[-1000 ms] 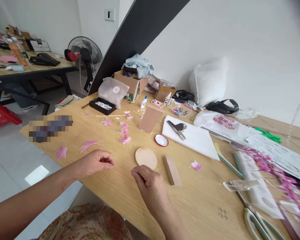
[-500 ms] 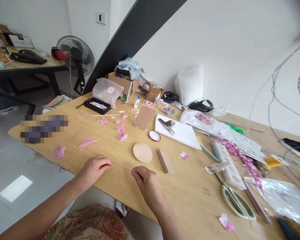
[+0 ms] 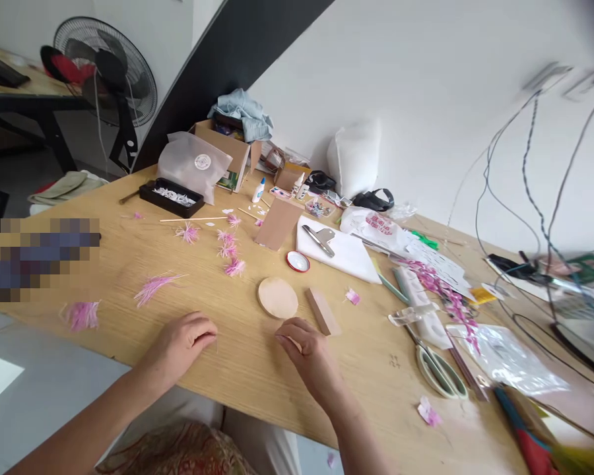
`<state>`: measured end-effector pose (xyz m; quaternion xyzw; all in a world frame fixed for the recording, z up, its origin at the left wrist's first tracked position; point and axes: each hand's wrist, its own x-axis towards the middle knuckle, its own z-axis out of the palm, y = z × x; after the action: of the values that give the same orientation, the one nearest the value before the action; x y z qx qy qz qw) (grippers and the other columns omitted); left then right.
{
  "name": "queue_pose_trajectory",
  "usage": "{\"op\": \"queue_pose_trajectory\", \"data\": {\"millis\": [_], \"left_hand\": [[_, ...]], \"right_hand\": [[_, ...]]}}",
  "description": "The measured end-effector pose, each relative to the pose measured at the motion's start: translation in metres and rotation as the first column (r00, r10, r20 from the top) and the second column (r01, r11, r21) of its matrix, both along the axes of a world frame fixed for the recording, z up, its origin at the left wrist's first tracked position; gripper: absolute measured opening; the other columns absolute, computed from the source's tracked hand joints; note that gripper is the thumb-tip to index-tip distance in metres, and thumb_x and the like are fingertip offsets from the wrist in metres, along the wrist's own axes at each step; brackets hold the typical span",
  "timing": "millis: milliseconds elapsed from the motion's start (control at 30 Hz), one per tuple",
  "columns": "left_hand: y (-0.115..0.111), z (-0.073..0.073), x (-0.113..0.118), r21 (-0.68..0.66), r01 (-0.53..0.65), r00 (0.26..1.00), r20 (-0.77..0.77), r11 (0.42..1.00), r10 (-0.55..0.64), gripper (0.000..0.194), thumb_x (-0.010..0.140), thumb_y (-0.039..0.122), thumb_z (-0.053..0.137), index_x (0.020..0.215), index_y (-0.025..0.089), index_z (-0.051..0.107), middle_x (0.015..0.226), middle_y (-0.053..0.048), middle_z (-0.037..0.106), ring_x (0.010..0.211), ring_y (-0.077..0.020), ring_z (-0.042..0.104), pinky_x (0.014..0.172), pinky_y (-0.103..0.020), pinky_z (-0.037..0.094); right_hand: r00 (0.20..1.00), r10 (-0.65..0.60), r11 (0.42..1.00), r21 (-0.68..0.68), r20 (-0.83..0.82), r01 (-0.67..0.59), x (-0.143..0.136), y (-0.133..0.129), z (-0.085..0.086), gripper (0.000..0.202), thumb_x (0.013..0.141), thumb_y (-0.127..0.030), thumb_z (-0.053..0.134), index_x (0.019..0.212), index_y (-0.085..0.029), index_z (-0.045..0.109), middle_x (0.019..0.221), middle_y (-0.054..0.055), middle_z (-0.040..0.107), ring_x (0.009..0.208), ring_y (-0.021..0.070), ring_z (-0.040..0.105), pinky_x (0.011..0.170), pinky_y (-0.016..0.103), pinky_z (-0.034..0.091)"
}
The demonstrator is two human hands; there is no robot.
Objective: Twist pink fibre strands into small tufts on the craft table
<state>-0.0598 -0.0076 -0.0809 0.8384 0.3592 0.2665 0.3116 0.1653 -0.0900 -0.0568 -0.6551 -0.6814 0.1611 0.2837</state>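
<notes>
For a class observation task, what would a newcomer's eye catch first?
Probably the person's bare left hand and bare right hand, fingers curled, near the front edge of the tan wooden table. Left of centre lie fringed pink-and-white tufts; beyond the right hand, a round, pale wooden disc. Behind, a broad black beam slants upward.

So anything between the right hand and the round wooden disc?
Nothing visible. The right hand is just on the near side of the round wooden disc; whether they touch, I can't tell. The rectangular wooden block lies to the disc's right, not between them.
</notes>
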Motion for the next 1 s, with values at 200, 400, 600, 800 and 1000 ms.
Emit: {"op": "queue_pose_trajectory", "data": {"millis": [200,400,600,800,1000], "left_hand": [[0.000,-0.004,0.000,-0.020,-0.028,1.000,-0.006,0.999,0.028,0.022,0.072,0.012,0.050,0.086,0.022,0.063,0.063,0.004,0.060,0.058,-0.0127,0.056,0.058,-0.021,0.043],[0.003,0.004,-0.001,-0.187,-0.049,0.997,0.043,0.981,0.058,0.014,0.070,0.023,0.052,0.073,0.021,0.066,0.066,0.001,0.063,0.062,-0.0150,0.058,0.058,-0.022,0.044],[-0.003,0.013,-0.001,-0.438,-0.084,0.976,0.144,0.895,0.163,0.011,0.066,0.029,0.059,0.064,0.020,0.064,0.064,0.001,0.062,0.064,-0.0167,0.056,0.060,-0.024,0.043],[-0.012,0.026,0.004,-0.550,-0.161,0.916,0.226,0.819,0.332,0.012,0.065,0.032,0.064,0.066,0.020,0.064,0.065,0.002,0.059,0.065,-0.0150,0.051,0.060,-0.023,0.040],[-0.024,0.032,0.015,-0.584,-0.138,0.895,0.272,0.800,0.353,0.013,0.064,0.032,0.066,0.066,0.019,0.063,0.063,0.003,0.054,0.062,-0.0127,0.046,0.057,-0.021,0.036]], "right_hand": [[0.998,-0.060,0.998,-0.004,-0.035,0.060,0.005,0.005,-0.002,0.019,0.081,-0.015,0.049,0.067,-0.019,0.060,0.067,0.002,0.059,0.064,0.0146,0.056,0.058,0.024,0.041],[0.998,-0.033,0.998,0.049,-0.044,0.035,0.006,0.013,0.005,0.018,0.080,-0.015,0.051,0.068,-0.019,0.063,0.072,0.003,0.061,0.067,0.0149,0.056,0.060,0.025,0.042],[0.994,-0.066,0.982,0.169,-0.090,0.080,0.022,0.014,0.016,0.013,0.079,-0.020,0.052,0.070,-0.021,0.062,0.073,0.002,0.061,0.064,0.0139,0.055,0.058,0.024,0.043],[0.946,-0.245,0.916,0.270,-0.213,0.298,0.016,-0.014,0.000,0.016,0.081,-0.024,0.047,0.071,-0.018,0.058,0.077,0.005,0.060,0.053,0.0120,0.051,0.047,0.024,0.042],[0.831,-0.167,0.937,0.177,-0.531,0.301,-0.020,-0.032,-0.007,0.021,0.076,-0.022,0.054,0.095,-0.021,0.062,0.110,0.010,0.058,0.050,0.0078,0.051,0.048,0.024,0.044]]}}
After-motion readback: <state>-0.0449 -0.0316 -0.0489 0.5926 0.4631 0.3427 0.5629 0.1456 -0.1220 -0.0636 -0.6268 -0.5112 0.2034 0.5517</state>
